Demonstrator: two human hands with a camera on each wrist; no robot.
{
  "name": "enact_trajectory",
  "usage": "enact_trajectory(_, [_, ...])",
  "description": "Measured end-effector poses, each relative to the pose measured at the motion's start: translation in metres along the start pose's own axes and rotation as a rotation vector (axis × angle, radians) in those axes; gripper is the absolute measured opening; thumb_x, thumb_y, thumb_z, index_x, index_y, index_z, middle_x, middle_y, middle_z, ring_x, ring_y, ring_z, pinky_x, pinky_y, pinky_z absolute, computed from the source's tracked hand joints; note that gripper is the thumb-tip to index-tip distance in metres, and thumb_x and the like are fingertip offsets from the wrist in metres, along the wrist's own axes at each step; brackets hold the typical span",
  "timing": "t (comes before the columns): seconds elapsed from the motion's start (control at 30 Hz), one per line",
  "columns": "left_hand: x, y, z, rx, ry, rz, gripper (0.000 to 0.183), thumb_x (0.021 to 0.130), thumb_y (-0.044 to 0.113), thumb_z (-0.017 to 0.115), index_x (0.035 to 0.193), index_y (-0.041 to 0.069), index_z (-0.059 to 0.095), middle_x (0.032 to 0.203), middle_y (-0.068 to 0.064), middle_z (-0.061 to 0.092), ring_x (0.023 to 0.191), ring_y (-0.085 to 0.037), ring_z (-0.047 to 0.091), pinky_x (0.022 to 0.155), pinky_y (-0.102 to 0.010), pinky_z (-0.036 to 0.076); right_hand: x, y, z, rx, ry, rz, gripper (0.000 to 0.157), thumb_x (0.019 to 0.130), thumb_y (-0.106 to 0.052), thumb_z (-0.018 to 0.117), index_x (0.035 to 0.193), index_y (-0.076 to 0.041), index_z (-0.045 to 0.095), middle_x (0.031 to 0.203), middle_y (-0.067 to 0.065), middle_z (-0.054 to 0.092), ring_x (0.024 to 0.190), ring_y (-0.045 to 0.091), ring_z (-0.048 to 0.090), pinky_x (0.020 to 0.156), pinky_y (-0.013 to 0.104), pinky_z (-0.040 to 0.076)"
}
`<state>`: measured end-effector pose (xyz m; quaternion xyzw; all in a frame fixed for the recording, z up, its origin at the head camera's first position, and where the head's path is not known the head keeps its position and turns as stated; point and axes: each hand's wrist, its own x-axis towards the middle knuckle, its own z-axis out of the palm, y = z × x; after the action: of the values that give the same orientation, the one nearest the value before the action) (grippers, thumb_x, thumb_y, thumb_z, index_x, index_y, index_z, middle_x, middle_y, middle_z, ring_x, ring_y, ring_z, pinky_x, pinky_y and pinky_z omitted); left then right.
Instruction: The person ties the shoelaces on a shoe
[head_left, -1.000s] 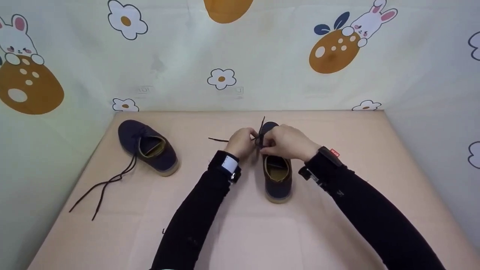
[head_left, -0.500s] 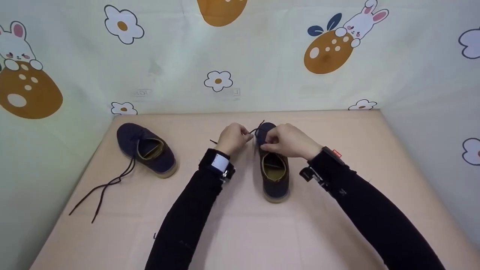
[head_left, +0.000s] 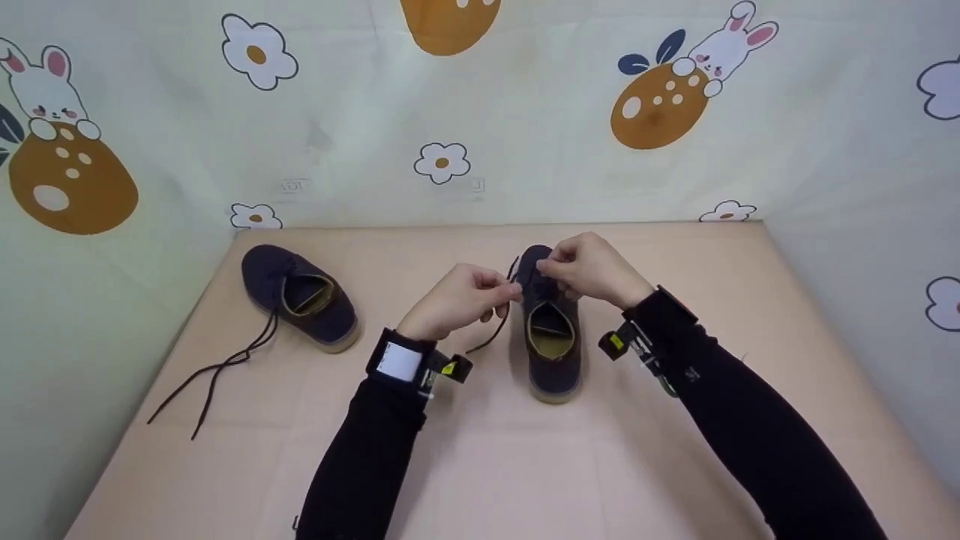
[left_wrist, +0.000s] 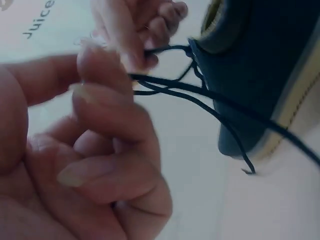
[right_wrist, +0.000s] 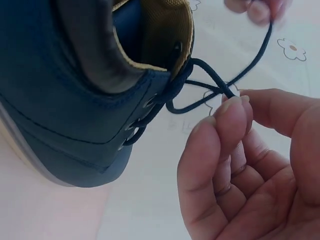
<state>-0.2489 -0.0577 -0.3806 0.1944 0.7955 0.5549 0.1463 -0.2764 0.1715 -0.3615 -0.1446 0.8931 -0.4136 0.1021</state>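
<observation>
A navy lace-up shoe [head_left: 555,379] stands on the table between the hands, toe pointing away. My left hand [head_left: 459,300] pinches a dark shoelace [left_wrist: 272,126] between thumb and fingertips, just left of the shoe. The lace's loose tail [head_left: 491,339] hangs below that hand. Over the front of the shoe, my right hand [head_left: 596,271] pinches another part of the lace between thumb and index finger. In the right wrist view, the laces [right_wrist: 202,102] cross and form a loose loop between the eyelets and the right hand [right_wrist: 235,170].
The matching navy shoe [head_left: 330,322] stands at the back left, turned at an angle. Its two untied laces [head_left: 225,364] trail across the table [head_left: 495,480] toward the front left. A printed cloth wall [head_left: 360,142] encloses the back and sides.
Both hands were close together at the lace a second ago and have drawn apart. The left turned and came slightly nearer; the right moved away and right. A lace tail now hangs below the left hand.
</observation>
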Motion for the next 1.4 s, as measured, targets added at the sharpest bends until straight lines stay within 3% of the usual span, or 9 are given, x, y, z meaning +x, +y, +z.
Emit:
enact_trajectory(0.2, [-0.015, 0.016, -0.002, -0.005, -0.151, 0.103, 0.028, 0.096, 0.025, 0.066, 0.084, 0.001, 0.071, 0.067, 0.001, 0.059, 0.056, -0.014, 0.045, 0.051, -0.024, 0.03, 0.001, 0.003, 0.0, 0.023, -0.004, 0.022, 0.027, 0.096, -0.024, 0.066, 0.085, 0.0, 0.069, 0.066, 0.004, 0.059, 0.054, 0.016, 0.057, 0.051, 0.025, 0.05])
enact_trajectory(0.33, [-0.018, 0.019, -0.003, -0.102, -0.173, 0.135, 0.027, 0.096, 0.021, 0.067, 0.086, -0.004, 0.069, 0.069, -0.002, 0.062, 0.058, -0.014, 0.048, 0.052, -0.024, 0.033, 0.003, 0.004, 0.001, 0.018, -0.002, 0.026, 0.026, 0.096, -0.025, 0.067, 0.085, -0.001, 0.069, 0.066, 0.004, 0.059, 0.053, 0.016, 0.056, 0.05, 0.024, 0.049])
enact_trajectory(0.5, [-0.011, 0.015, 0.005, -0.277, -0.091, 0.111, 0.02, 0.094, 0.015, 0.07, 0.097, -0.005, 0.071, 0.078, -0.009, 0.072, 0.06, -0.012, 0.058, 0.053, -0.021, 0.038, 0.003, 0.004, -0.001, 0.001, -0.005, 0.026, 0.025, 0.096, -0.025, 0.067, 0.084, -0.002, 0.07, 0.065, 0.003, 0.059, 0.055, 0.019, 0.058, 0.055, 0.031, 0.053])
enact_trajectory(0.7, [0.0, 0.004, 0.019, -0.295, 0.101, 0.082, 0.015, 0.09, 0.013, 0.074, 0.096, 0.0, 0.073, 0.085, -0.012, 0.074, 0.062, -0.016, 0.063, 0.054, -0.021, 0.042, 0.003, 0.004, -0.005, 0.0, -0.017, -0.005, 0.028, 0.095, -0.025, 0.068, 0.085, 0.001, 0.07, 0.063, 0.002, 0.058, 0.053, 0.013, 0.056, 0.054, 0.026, 0.051])
enact_trajectory(0.8, [0.004, -0.002, 0.03, -0.285, 0.14, 0.059, 0.01, 0.089, 0.01, 0.074, 0.093, 0.001, 0.074, 0.084, -0.011, 0.074, 0.063, -0.019, 0.066, 0.054, -0.022, 0.045, 0.002, 0.003, -0.006, -0.006, -0.018, -0.025, 0.027, 0.095, -0.024, 0.068, 0.084, 0.0, 0.07, 0.063, 0.001, 0.058, 0.054, 0.012, 0.054, 0.052, 0.023, 0.048])
enact_trajectory(0.97, [0.007, -0.004, 0.042, -0.129, 0.091, 0.033, 0.013, 0.088, 0.014, 0.076, 0.092, 0.002, 0.073, 0.077, -0.005, 0.073, 0.07, -0.024, 0.069, 0.056, -0.024, 0.049, 0.001, 0.004, -0.006, -0.004, -0.027, -0.032, 0.027, 0.095, -0.023, 0.068, 0.085, 0.002, 0.07, 0.064, 0.0, 0.058, 0.056, 0.014, 0.056, 0.053, 0.024, 0.05])
enact_trajectory(1.13, [0.004, -0.002, 0.028, 0.01, 0.128, -0.067, 0.039, 0.094, 0.042, 0.067, 0.09, 0.004, 0.074, 0.068, -0.006, 0.068, 0.051, -0.014, 0.053, 0.052, -0.025, 0.038, 0.001, 0.004, -0.006, -0.019, -0.028, -0.034, 0.027, 0.096, -0.024, 0.067, 0.086, 0.002, 0.07, 0.064, 0.0, 0.058, 0.055, 0.015, 0.055, 0.052, 0.024, 0.048])
enact_trajectory(1.27, [0.013, -0.017, 0.024, -0.179, 0.161, -0.158, 0.052, 0.099, 0.046, 0.056, 0.087, -0.002, 0.073, 0.061, -0.006, 0.063, 0.045, -0.009, 0.047, 0.046, -0.02, 0.036, -0.001, 0.005, -0.006, -0.021, -0.018, -0.027, 0.027, 0.096, -0.024, 0.067, 0.085, 0.001, 0.07, 0.065, 0.001, 0.058, 0.055, 0.017, 0.055, 0.051, 0.023, 0.046])
enact_trajectory(1.4, [0.025, -0.036, 0.027, -0.396, 0.171, -0.23, 0.039, 0.099, 0.03, 0.062, 0.094, -0.007, 0.072, 0.063, -0.003, 0.059, 0.045, -0.006, 0.048, 0.042, -0.017, 0.036, -0.003, 0.005, -0.005, -0.001, -0.025, -0.023, 0.027, 0.096, -0.023, 0.067, 0.085, 0.001, 0.07, 0.066, 0.002, 0.058, 0.056, 0.017, 0.055, 0.052, 0.024, 0.047])
